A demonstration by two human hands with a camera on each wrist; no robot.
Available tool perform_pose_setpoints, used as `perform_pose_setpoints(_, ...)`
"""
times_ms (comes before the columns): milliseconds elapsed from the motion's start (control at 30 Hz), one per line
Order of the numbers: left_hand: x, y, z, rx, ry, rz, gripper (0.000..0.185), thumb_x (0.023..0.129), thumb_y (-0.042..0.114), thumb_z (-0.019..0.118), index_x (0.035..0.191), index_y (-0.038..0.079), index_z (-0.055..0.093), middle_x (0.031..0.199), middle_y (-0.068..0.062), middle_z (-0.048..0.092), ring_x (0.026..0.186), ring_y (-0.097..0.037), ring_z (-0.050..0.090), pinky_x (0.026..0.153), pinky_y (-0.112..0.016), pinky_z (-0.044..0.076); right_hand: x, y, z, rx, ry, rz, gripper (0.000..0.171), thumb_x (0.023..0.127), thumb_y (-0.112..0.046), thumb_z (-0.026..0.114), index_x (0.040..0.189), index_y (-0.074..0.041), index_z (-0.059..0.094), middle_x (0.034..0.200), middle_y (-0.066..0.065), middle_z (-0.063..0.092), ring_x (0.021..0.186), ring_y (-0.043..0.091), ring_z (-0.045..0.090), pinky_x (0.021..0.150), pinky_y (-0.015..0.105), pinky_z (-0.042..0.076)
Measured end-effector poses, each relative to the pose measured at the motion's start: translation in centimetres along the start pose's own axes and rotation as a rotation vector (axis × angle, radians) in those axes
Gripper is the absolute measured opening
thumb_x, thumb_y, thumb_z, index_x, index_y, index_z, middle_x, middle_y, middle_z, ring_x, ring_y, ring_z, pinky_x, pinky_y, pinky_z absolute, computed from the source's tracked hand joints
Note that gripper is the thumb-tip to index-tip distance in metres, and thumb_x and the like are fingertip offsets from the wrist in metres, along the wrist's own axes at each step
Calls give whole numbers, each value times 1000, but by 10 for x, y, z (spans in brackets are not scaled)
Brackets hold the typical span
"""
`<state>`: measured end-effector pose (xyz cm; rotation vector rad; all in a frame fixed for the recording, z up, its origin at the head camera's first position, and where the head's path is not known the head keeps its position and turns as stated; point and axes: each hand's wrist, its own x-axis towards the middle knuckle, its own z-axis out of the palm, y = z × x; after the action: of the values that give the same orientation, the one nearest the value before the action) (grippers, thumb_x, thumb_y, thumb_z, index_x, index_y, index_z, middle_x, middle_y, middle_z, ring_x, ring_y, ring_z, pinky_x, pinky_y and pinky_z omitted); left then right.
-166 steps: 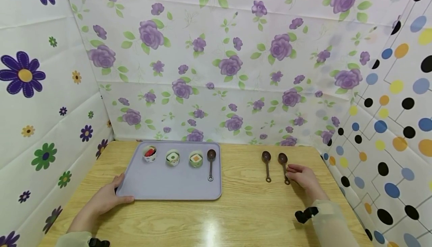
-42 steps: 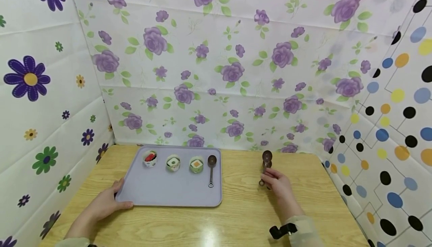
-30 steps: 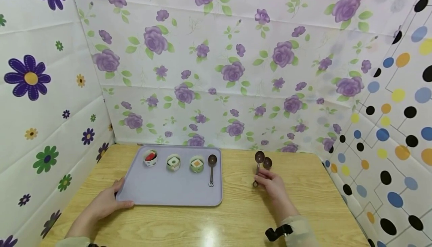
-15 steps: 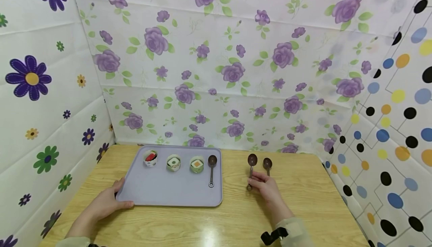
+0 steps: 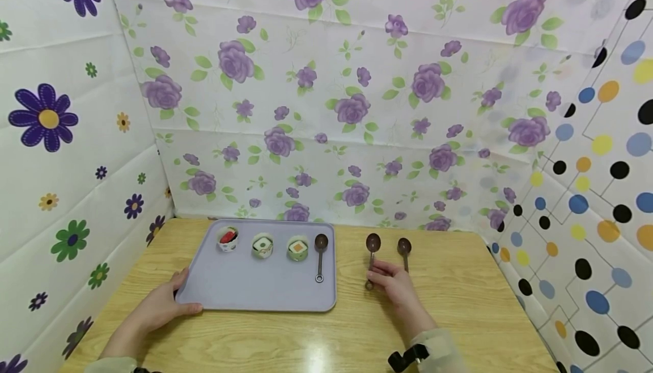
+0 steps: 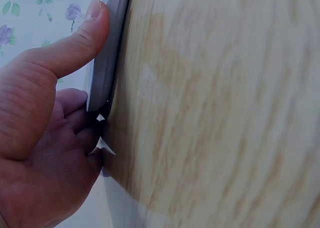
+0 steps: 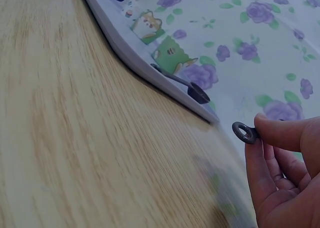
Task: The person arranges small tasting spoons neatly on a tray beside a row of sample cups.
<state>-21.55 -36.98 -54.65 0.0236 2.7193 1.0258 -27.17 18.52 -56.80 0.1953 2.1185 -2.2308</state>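
In the head view my right hand (image 5: 400,291) pinches the handle of a brown spoon (image 5: 373,242) between thumb and fingers, just right of the tray. The ring at its handle end (image 7: 244,132) pokes out past the fingertips in the right wrist view. My left hand (image 5: 158,306) grips the near left corner of a pale lilac tray (image 5: 255,291), with the thumb (image 6: 80,48) along its edge and fingers partly beneath. A second brown spoon (image 5: 405,246) lies on the table, its handle end hidden behind my right hand.
On the tray stand a cup with red contents (image 5: 227,239), a cup with a white-and-green top (image 5: 262,246) and a green cup (image 5: 297,248). A third brown spoon (image 5: 320,242) lies at its right end. Patterned cloth walls surround the wooden table (image 5: 255,339).
My right hand has picked up the rightmost spoon and carried it left, over the other loose spoon, to its left side. The left hand keeps its grip on the tray.
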Motion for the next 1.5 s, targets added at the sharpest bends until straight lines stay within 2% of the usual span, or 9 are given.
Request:
perform_pose_setpoints(233, 1, -2, 0, 6, 1, 5, 132, 83, 54, 90, 161, -17, 10, 161, -50, 6, 150, -68, 9, 119, -78, 14, 0, 2, 12, 9, -35, -12, 48, 96, 1, 76, 139, 15, 61, 127, 26, 69, 99, 14, 71, 81, 25, 62)
perform_pose_setpoints(600, 2, -3, 1, 8, -3, 2, 132, 84, 54, 89, 162, -16, 10, 162, -49, 7, 150, -68, 9, 120, -78, 14, -3, 5, 43, 45, -82, -4, 47, 94, 4, 77, 137, 16, 61, 121, 23, 72, 95, 13, 72, 80, 26, 63)
perform_pose_setpoints(1067, 0, -2, 0, 18, 1, 4, 131, 84, 55, 89, 162, -17, 11, 161, -49, 8, 149, -68, 11, 119, -78, 16, -10, 3, 89, 20, -184, -13, 51, 95, 0, 77, 140, 16, 59, 131, 29, 68, 103, 12, 69, 87, 26, 61)
perform_pose_setpoints(1333, 0, -2, -1, 15, 5, 5, 130, 84, 54, 89, 161, -17, 12, 161, -49, 8, 150, -68, 10, 120, -78, 15, -13, 0, 114, 28, -225, -2, 50, 94, -1, 78, 138, 15, 61, 128, 26, 70, 100, 13, 70, 85, 28, 63)
perform_pose_setpoints(1500, 0, -2, 0, 3, 2, 4, 130, 84, 53, 89, 161, -17, 11, 162, -48, 8, 150, -67, 10, 120, -77, 15, -16, 2, 127, 19, -220, -4, 48, 92, 0, 79, 135, 14, 64, 121, 19, 74, 98, 14, 71, 85, 29, 63)
